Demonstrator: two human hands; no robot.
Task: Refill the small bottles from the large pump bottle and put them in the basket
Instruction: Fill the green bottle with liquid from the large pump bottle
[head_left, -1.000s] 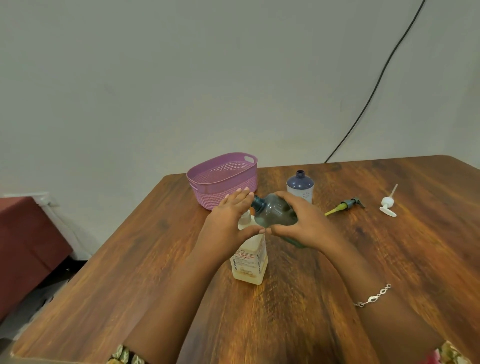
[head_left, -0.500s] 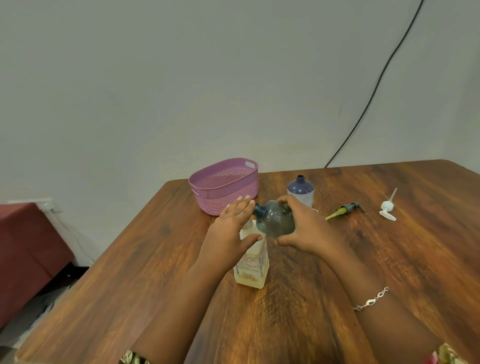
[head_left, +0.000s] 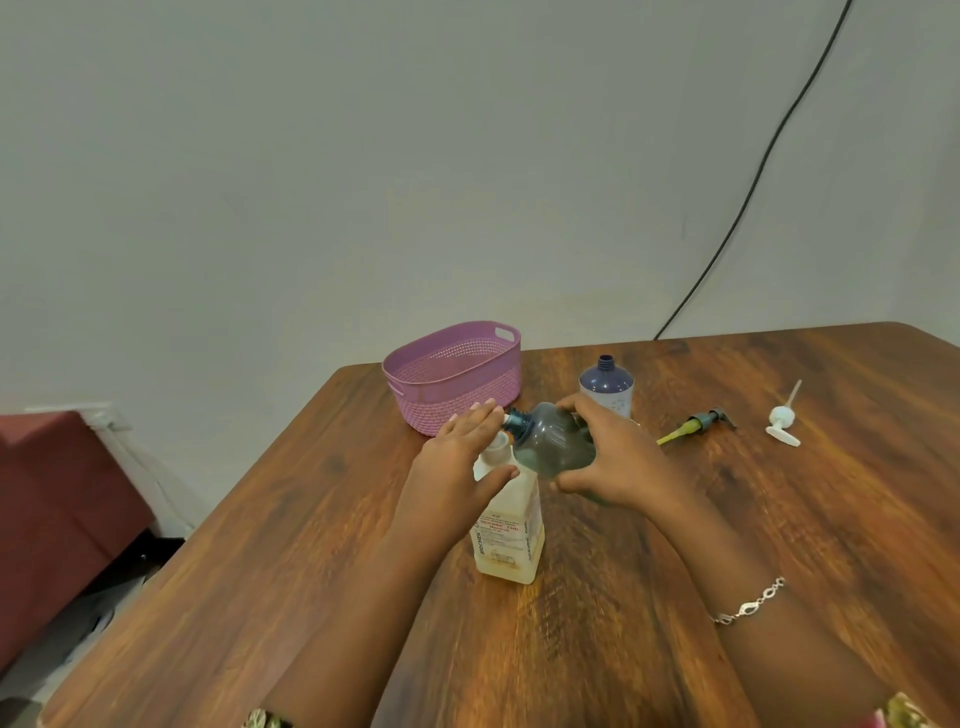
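On the tabletop (head_left: 779, 519), the right hand (head_left: 618, 457) grips a tilted small bottle (head_left: 550, 447), its neck at the large bottle's (head_left: 511, 535) pump (head_left: 496, 442), near the basket (head_left: 457, 384). The left hand (head_left: 457, 457), fingers straight, has lifted slightly off the pump since a second ago, so filling seems mid-stroke and unfinished.

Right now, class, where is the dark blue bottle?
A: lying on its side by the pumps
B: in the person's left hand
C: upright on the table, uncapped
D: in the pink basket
C: the dark blue bottle stands upright on the table, its neck open, just behind the right hand.
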